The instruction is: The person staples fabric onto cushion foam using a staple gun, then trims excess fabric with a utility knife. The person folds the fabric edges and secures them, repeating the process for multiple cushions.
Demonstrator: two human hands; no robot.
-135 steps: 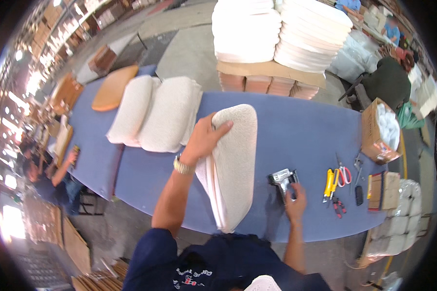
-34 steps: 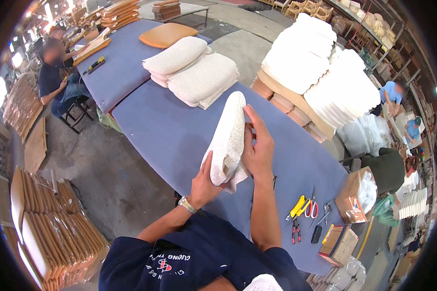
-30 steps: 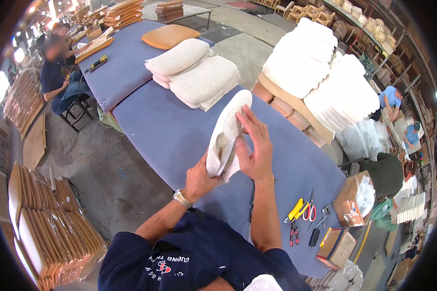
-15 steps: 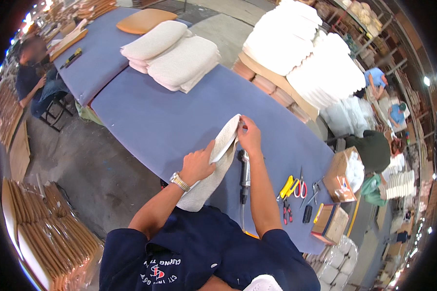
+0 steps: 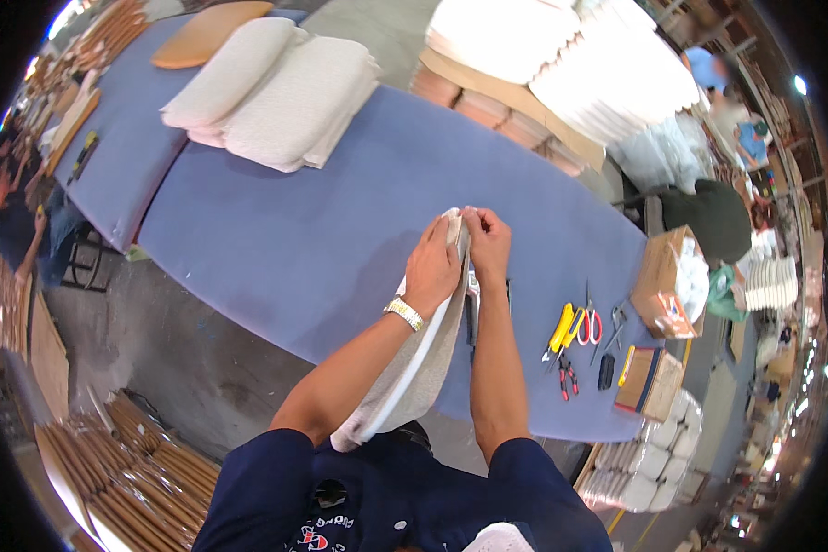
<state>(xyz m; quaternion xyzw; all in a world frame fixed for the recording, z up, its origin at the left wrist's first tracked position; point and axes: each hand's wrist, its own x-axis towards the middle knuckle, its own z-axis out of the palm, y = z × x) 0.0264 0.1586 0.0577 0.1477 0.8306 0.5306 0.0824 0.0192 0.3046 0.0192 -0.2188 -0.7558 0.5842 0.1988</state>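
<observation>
A long, pale beige fabric-covered pad [image 5: 421,373] with a white inner edge hangs from my hands toward my body, its near end against my shirt. My left hand [image 5: 431,269], a metal watch on its wrist, is closed around the pad's far end. Right beside it, my right hand [image 5: 489,241] pinches the same end with bent fingertips. What lies between those fingertips is too small to make out. Partly hidden behind the pad and my right forearm, a powered screwdriver [image 5: 473,304] lies on the blue table [image 5: 552,239].
Folded beige pads [image 5: 294,106] are stacked at the table's far left, near an orange cushion [image 5: 210,35]. At right lie yellow-handled cutters [image 5: 561,329], red-handled scissors [image 5: 591,327], pliers [image 5: 568,377], and an open carton [image 5: 664,285]. A person [image 5: 23,216] sits at far left.
My left hand has slid up the pad to its far end, beside my right hand. The pad now hangs more steeply and shows its white edge. The whole view has shifted.
</observation>
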